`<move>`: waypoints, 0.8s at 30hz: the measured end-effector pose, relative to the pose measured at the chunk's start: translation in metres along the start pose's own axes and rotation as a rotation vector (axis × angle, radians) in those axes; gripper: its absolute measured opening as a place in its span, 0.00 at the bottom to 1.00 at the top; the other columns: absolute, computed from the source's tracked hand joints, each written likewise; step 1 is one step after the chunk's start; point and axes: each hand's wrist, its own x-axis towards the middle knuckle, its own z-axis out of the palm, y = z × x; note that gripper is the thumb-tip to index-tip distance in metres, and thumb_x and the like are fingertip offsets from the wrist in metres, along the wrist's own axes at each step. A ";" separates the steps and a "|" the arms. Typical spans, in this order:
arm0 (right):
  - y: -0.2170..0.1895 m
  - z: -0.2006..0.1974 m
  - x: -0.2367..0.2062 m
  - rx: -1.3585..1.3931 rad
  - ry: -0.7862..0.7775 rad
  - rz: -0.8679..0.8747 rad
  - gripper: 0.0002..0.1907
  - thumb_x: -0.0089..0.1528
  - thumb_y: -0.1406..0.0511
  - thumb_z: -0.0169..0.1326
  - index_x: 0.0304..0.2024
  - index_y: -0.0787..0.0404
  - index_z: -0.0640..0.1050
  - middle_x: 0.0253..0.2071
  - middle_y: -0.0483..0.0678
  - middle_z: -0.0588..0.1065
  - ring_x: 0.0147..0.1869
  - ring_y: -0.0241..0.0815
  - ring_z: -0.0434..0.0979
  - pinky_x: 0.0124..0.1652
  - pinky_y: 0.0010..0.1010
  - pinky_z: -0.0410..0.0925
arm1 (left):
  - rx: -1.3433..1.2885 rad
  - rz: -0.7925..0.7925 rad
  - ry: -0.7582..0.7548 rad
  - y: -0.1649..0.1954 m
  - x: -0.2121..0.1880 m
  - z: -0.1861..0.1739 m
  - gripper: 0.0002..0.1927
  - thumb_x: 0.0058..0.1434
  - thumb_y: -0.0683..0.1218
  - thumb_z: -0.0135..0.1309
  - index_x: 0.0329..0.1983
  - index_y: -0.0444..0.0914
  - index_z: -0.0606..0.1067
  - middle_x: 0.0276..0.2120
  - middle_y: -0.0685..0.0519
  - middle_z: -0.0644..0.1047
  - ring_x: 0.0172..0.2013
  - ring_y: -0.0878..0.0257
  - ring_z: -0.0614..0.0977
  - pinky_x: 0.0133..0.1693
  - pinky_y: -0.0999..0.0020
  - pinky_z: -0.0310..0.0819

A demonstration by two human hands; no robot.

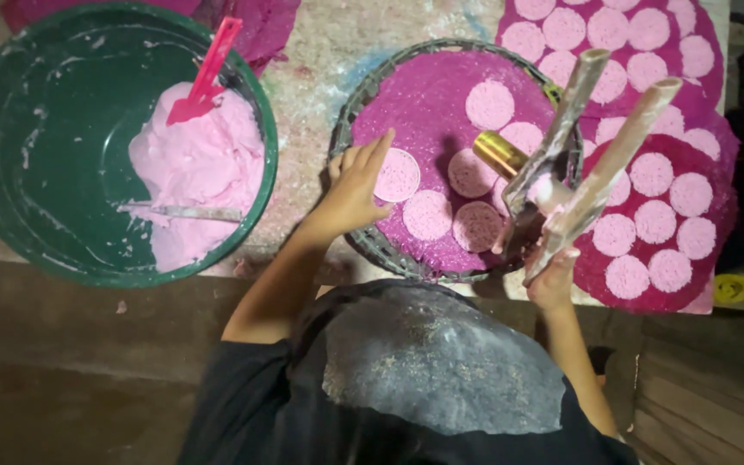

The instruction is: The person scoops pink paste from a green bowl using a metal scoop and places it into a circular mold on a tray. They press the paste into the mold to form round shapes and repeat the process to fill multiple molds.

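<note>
Closest to me is my dark apron (441, 362), dusted with flour. Just past it sits the round woven tray (372, 245), lined with a magenta cloth (428, 120), and everything else I place by that tray. My left hand (356, 188) lies flat on the tray's near left part, fingers held together and stretched out, the tips touching a pale pink disc (397, 175). More discs lie in the tray's middle. At the tray's near right edge my right hand (553, 280) is closed around the wooden press (592, 164), whose two long handles slant up and away over the tray's right rim; a brass tube (499, 152) sticks out of it over the cloth. Right of the tray, more magenta cloths (647, 172) carry rows of discs. Left of the tray stands the green basin (45, 129) with pink dough (195, 168), a pink scoop (204, 77) stuck in it.
</note>
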 end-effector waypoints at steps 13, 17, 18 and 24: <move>0.010 -0.003 -0.004 0.293 0.042 -0.011 0.41 0.67 0.32 0.42 0.63 0.56 0.68 0.44 0.43 0.68 0.46 0.37 0.68 0.45 0.29 0.65 | 0.088 -0.054 -0.195 -0.003 0.064 -0.033 0.67 0.43 0.59 0.73 0.79 0.41 0.45 0.66 0.39 0.65 0.68 0.43 0.61 0.66 0.43 0.44; 0.004 0.009 -0.002 0.300 -0.011 -0.043 0.41 0.67 0.32 0.42 0.63 0.58 0.67 0.49 0.48 0.68 0.50 0.44 0.69 0.49 0.37 0.65 | 0.041 -0.193 0.013 -0.029 0.110 -0.035 0.54 0.53 0.62 0.70 0.74 0.38 0.54 0.68 0.37 0.62 0.67 0.40 0.58 0.64 0.44 0.46; 0.004 0.011 -0.004 0.305 -0.016 -0.053 0.41 0.67 0.32 0.43 0.63 0.58 0.67 0.50 0.49 0.68 0.51 0.45 0.70 0.50 0.39 0.66 | 0.048 -0.297 0.110 -0.041 0.113 -0.037 0.45 0.59 0.62 0.67 0.72 0.39 0.61 0.67 0.38 0.65 0.67 0.43 0.62 0.65 0.48 0.52; 0.003 0.007 -0.016 0.348 -0.024 -0.105 0.42 0.67 0.33 0.43 0.63 0.59 0.66 0.57 0.57 0.69 0.58 0.55 0.71 0.56 0.51 0.67 | -1.045 -0.504 0.276 -0.069 0.067 -0.010 0.25 0.69 0.40 0.42 0.69 0.32 0.68 0.55 0.48 0.78 0.54 0.61 0.78 0.57 0.68 0.71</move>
